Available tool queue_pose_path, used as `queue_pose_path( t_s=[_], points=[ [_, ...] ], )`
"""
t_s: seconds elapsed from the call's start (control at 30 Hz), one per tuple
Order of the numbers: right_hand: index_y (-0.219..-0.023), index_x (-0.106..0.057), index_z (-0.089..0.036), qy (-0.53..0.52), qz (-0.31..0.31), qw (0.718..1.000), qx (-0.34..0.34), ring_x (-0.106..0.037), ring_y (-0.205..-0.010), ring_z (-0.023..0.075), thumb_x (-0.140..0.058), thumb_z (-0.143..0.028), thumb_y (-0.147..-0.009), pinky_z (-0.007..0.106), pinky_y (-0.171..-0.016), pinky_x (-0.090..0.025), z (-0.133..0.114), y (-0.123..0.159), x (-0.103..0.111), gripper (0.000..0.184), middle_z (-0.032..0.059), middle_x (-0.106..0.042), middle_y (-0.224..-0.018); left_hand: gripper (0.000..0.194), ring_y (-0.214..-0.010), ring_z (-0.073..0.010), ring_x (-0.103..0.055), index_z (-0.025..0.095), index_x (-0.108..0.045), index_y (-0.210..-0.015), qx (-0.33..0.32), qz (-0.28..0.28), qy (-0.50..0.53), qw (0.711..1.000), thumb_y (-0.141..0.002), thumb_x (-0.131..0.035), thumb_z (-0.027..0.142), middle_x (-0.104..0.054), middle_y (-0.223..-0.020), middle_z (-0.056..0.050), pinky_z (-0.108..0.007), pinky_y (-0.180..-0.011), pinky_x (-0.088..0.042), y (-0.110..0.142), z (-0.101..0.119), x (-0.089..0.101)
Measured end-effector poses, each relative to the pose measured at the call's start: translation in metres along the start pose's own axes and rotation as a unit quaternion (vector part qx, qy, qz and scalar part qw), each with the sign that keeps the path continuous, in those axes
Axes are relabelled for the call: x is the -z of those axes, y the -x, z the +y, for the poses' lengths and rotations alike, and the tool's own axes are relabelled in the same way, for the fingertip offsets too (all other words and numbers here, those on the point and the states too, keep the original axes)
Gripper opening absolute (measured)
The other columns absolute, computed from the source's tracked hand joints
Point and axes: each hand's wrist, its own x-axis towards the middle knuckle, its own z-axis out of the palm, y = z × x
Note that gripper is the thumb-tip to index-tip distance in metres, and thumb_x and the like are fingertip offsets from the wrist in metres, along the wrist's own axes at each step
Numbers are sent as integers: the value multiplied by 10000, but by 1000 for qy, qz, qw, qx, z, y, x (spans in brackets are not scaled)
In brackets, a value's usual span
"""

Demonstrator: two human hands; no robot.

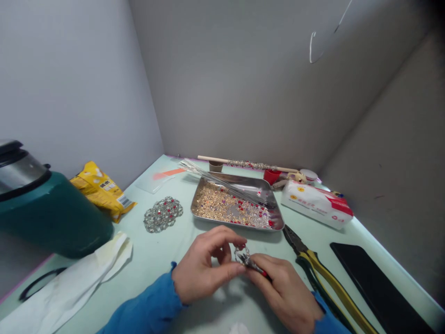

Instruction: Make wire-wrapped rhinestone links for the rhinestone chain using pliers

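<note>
My left hand (205,264) pinches a small piece of clear and red beadwork (241,253) just above the pale green table (167,246). My right hand (285,287) grips small red-handled pliers (256,268) whose tips meet the beadwork. Both hands are closed, close together, in front of a metal tray (274,222) full of tiny gold, clear and red beads. A bundle of thin wires (222,181) lies across the tray's back.
A finished round beaded mat (163,214) lies left of the tray. Yellow-handled pliers (320,269) and a black flat object (375,287) lie to the right, beside a tissue pack (316,204). At left stand a green kettle (45,208), a yellow snack bag (102,190) and white paper (69,283).
</note>
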Motion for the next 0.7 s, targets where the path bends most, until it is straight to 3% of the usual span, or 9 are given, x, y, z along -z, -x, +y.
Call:
queue_pose_path(
  t_s=[0.27,0.53,0.6,0.7],
  points=[
    [-737,-552,-188,-36,-44,998,-12,-552,-718,145,-430,-190,-874,244,-639,-391,-8,3,10,184,15,-613,-787,280,-605,-64,-464,171,-574,-1030,-19,-17,-15,1000,-762,-608,243,-511,-971,-55,-237,-585,-430,1,1,0],
    [-683,-529,-181,-49,-53,997,-17,-516,-663,130,-406,-223,-897,236,-598,-371,-9,0,14,250,-4,-566,-689,383,-598,-66,-476,178,-550,-1074,8,1,-10,1000,-718,-655,271,-527,-1000,-64,-232,-570,-432,0,-2,1],
    [-705,-540,-176,-55,-52,997,-19,-512,-661,127,-411,-215,-894,233,-595,-364,-9,0,14,233,-4,-566,-694,422,-544,-66,-457,166,-548,-1076,57,-9,-28,998,-685,-679,257,-557,-840,-24,-210,-510,-410,-1,-3,-1],
    [-745,-558,-166,-81,-64,994,-28,-503,-628,118,-400,-221,-897,229,-587,-368,-12,0,16,226,-7,-554,-676,381,-442,-66,-427,144,-559,-1005,143,-79,-30,986,-649,-682,205,-475,-534,66,-173,-414,-345,0,-8,-10]
  ],
)
